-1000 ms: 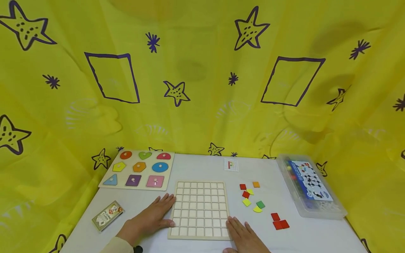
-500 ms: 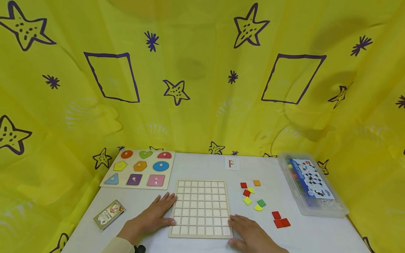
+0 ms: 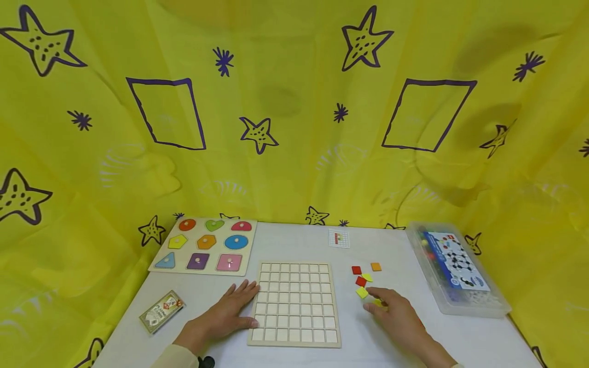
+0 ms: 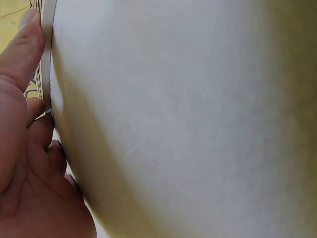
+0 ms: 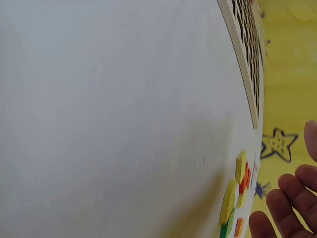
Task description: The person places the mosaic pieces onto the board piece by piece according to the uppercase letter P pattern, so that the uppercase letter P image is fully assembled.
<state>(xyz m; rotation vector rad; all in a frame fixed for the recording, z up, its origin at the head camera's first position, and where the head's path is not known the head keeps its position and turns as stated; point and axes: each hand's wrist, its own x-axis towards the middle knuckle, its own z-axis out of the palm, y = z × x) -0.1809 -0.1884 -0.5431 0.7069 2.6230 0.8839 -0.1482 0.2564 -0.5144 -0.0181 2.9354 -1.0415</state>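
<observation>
A wooden board with a grid of square cells [image 3: 294,304] lies flat on the white table. My left hand [image 3: 221,317] rests along its left edge, fingers extended; in the left wrist view, the thumb [image 4: 25,54] touches the rim. Right of the board, my right hand [image 3: 400,319] hovers over small flat tiles, its fingers loosely bent and holding nothing. By its fingertips lie a yellow square tile [image 3: 362,293], red tiles [image 3: 361,281] and an orange tile [image 3: 376,267]. A green tile [image 5: 227,225], covered in the head view, shows in the right wrist view.
A shape-puzzle board [image 3: 202,248] lies at the back left, with a playing-card box [image 3: 162,312] in front of it. A small grid card [image 3: 339,238] sits at the back. On the right stands a clear plastic case [image 3: 460,271]. A yellow curtain [image 3: 294,179] encloses the table.
My right hand has left the board's right edge and moved right and forward over the tiles, covering several of them. My left hand stays at the board's left edge.
</observation>
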